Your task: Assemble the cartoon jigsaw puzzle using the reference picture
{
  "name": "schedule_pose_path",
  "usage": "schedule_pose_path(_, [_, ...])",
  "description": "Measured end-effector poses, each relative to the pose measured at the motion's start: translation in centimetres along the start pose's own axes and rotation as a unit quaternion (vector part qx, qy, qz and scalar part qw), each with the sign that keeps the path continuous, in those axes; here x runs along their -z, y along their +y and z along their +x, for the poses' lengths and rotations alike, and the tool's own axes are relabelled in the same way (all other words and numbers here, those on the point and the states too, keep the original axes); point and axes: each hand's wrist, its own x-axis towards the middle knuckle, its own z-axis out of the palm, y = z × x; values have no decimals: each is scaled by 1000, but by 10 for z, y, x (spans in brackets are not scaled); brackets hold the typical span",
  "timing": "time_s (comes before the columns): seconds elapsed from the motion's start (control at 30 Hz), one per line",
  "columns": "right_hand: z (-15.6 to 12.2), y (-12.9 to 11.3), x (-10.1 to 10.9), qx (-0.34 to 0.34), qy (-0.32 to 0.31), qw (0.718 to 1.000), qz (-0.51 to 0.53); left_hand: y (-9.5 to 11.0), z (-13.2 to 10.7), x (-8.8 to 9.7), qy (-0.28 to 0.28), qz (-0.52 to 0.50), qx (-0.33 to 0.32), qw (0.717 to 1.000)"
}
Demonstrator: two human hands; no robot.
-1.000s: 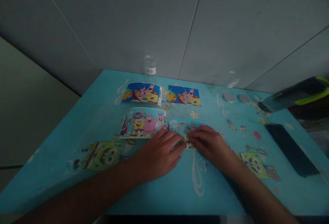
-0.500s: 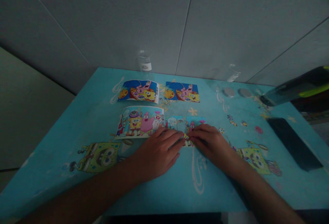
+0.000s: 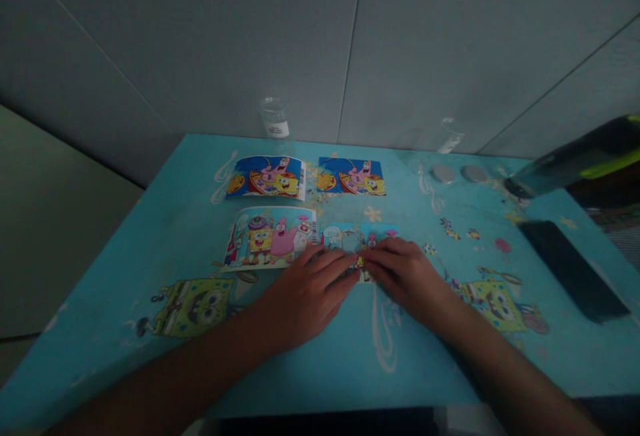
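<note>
Both hands rest flat on a small cartoon jigsaw puzzle point(image 3: 356, 239) lying in the middle of the blue cartoon-printed table point(image 3: 300, 369). My left hand point(image 3: 306, 296) presses its left part with fingers stretched out. My right hand point(image 3: 407, 276) lies on its right part, fingertips meeting the left hand's at a piece in the lower middle. Only the puzzle's top strip shows above the fingers. A printed picture card point(image 3: 270, 239) lies just left of the puzzle, touching it.
Two blue picture prints lie farther back, one point(image 3: 265, 178) left and one point(image 3: 351, 177) right. A clear jar point(image 3: 275, 118) and a second clear container point(image 3: 450, 136) stand by the wall, near two grey lids point(image 3: 458, 173). Loose puzzle pieces point(image 3: 453, 231) and a black flat object point(image 3: 571, 269) lie at right.
The camera has tilted slightly, so everything sits a little higher in view. Both hands stay pressed on the puzzle in almost the same place.
</note>
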Motion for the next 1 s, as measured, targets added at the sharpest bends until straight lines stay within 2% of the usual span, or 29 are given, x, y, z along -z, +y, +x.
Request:
schedule_pose_path(0.33, [-1, 2, -1, -10, -18, 1000, 2, 1, 1, 1, -25, -7, 6, 1000])
schedule_pose_path(0.53, [-3, 0, 0, -5, -3, 1000, -5, 1, 0, 0, -30, -10, 11, 999])
schedule_pose_path(0.8, [-9, -4, 9, 44, -6, 995, -89, 1, 1, 1, -38, -20, 16, 999])
schedule_pose_path(1.0, [-10, -12, 11, 46, -26, 987, -154, 1, 2, 0, -29, -20, 18, 999])
